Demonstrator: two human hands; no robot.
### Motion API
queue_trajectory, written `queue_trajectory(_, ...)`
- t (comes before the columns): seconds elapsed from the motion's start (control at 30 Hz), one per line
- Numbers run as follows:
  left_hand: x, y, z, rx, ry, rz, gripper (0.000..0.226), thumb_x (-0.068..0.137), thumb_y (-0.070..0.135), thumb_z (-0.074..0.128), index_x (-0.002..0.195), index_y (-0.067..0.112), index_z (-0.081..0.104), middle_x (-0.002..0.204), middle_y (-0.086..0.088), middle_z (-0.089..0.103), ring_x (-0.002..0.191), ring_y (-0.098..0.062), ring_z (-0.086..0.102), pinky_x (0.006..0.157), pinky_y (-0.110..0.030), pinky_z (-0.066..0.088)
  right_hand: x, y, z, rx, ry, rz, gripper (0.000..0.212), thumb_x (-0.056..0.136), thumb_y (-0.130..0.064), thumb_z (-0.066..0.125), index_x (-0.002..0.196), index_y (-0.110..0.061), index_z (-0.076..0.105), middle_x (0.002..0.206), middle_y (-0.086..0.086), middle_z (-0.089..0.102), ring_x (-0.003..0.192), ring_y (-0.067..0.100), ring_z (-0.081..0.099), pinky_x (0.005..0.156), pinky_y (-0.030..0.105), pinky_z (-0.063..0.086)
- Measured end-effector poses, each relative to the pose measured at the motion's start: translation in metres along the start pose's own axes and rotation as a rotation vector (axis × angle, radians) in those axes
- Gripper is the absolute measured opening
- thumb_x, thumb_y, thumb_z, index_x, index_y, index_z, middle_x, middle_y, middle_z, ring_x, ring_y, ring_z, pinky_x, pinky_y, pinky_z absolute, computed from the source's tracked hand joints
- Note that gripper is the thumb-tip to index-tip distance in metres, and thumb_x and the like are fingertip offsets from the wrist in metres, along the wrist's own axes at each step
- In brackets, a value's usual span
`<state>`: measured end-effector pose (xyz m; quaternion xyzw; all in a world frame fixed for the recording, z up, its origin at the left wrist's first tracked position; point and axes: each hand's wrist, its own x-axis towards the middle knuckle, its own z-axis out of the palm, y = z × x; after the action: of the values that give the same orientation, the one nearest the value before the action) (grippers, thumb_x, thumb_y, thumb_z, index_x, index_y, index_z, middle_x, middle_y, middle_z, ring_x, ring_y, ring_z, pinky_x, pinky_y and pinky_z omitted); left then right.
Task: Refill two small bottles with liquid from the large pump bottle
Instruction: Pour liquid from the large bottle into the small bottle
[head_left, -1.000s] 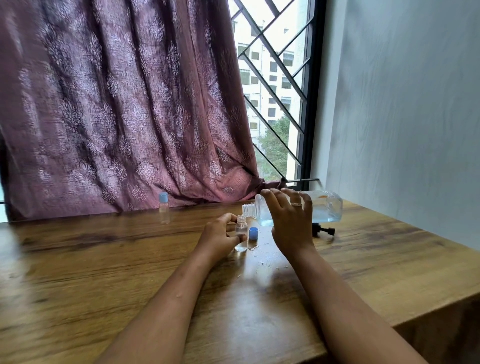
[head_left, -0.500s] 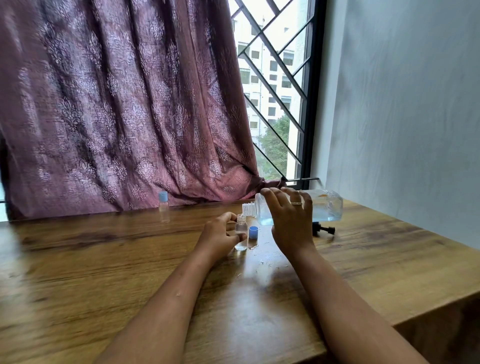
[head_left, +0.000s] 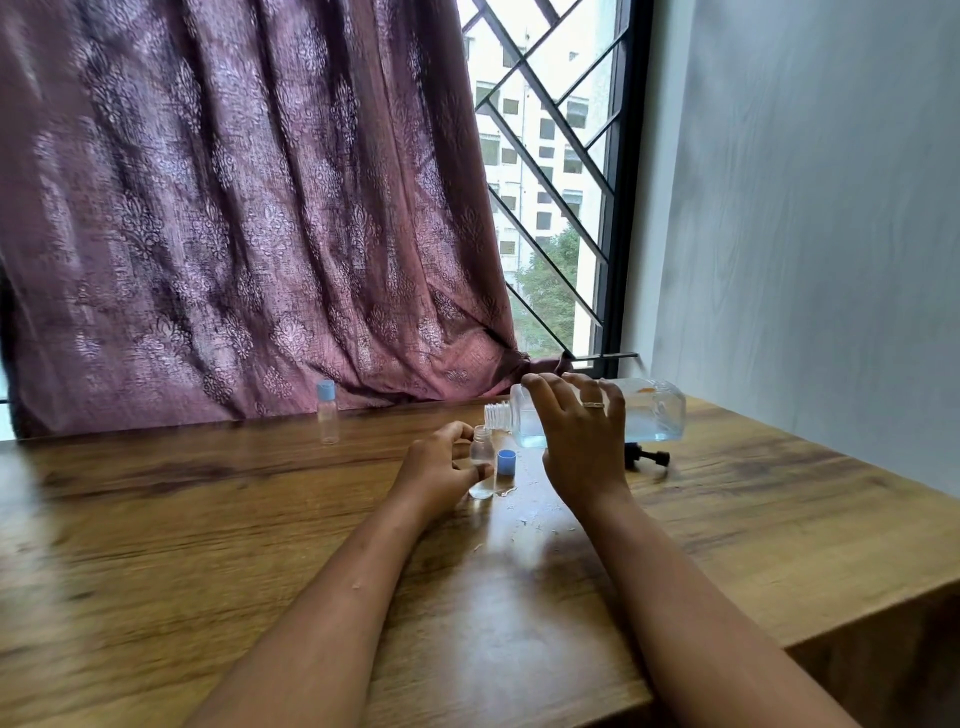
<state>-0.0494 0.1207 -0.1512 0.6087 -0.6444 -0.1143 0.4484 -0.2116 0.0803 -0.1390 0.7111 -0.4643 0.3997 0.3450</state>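
My right hand (head_left: 579, 441) grips the large clear bottle (head_left: 652, 415), tipped on its side with its threaded open mouth just above an uncapped small bottle (head_left: 482, 470). My left hand (head_left: 439, 470) holds that small bottle upright on the wooden table (head_left: 208, 519); a little clear liquid sits at its bottom. Its blue cap (head_left: 506, 462) stands on the table just to its right. The black pump head (head_left: 647, 457) lies behind my right hand, under the big bottle. A second small bottle (head_left: 327, 413) with a blue cap stands by the curtain.
A maroon patterned curtain (head_left: 234, 208) hangs along the table's far edge. A grilled window (head_left: 545, 182) and a pale wall (head_left: 805, 208) close off the right. Small spilled drops (head_left: 524, 522) lie on the table near my right wrist.
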Motion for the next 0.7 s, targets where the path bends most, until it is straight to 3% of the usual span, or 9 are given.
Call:
queue_trajectory(0.07,0.0,0.0,0.0,0.006,0.002,0.004,0.042,0.075,0.02,0.077,0.112,0.014,0.059,0.116,-0.005,0.067,0.103,-0.016,0.064,0.09,-0.033,0.053,0.0,0.0,0.001,-0.001,-0.002,0.001,0.069,0.057,0.003,0.048,0.118,-0.028,0.049,0.117,-0.008,0.063,0.111,0.025,0.056,0.094,0.04,0.027)
queue_trajectory(0.23,0.001,-0.002,0.0,0.017,0.003,0.006,0.042,0.074,0.021,0.078,0.111,0.016,0.059,0.114,-0.005,0.068,0.102,-0.018,0.065,0.089,-0.034,0.054,-0.001,0.0,0.001,0.001,-0.017,0.046,0.079,0.047,-0.004,0.066,0.122,-0.024,0.048,0.115,-0.006,0.062,0.106,0.024,0.058,0.093,0.042,0.026)
queue_trajectory(0.37,0.002,-0.003,0.001,0.037,0.005,0.015,0.042,0.074,0.023,0.077,0.112,0.016,0.059,0.114,-0.004,0.069,0.099,-0.018,0.066,0.087,-0.034,0.054,0.0,0.0,0.0,0.073,0.022,0.11,0.079,0.048,-0.013,0.07,0.123,-0.022,0.047,0.108,-0.002,0.063,0.099,0.027,0.06,0.087,0.041,0.038)
queue_trajectory(0.47,0.003,-0.003,0.001,0.043,0.012,0.019,0.044,0.074,0.023,0.077,0.113,0.015,0.059,0.113,-0.004,0.068,0.096,-0.018,0.066,0.086,-0.031,0.054,0.003,0.003,-0.006,0.244,0.089,0.237,0.076,0.053,-0.02,0.075,0.122,-0.021,0.045,0.104,0.004,0.063,0.098,0.031,0.059,0.081,0.041,0.045)
queue_trajectory(0.57,0.002,-0.003,0.001,0.048,0.017,0.014,0.043,0.074,0.024,0.077,0.113,0.015,0.06,0.11,-0.003,0.069,0.095,-0.017,0.065,0.084,-0.029,0.052,0.006,0.007,-0.011,0.485,0.145,0.338,0.071,0.06,-0.024,0.078,0.123,-0.017,0.045,0.108,0.008,0.063,0.101,0.034,0.057,0.082,0.042,0.046)
queue_trajectory(0.7,0.003,-0.005,0.002,0.05,0.019,0.013,0.042,0.074,0.024,0.078,0.11,0.016,0.06,0.108,-0.003,0.07,0.094,-0.016,0.065,0.081,-0.026,0.051,0.006,0.004,-0.02,0.631,0.185,0.397,0.073,0.063,-0.034,0.08,0.124,-0.012,0.045,0.113,0.009,0.062,0.104,0.033,0.058,0.083,0.041,0.048)
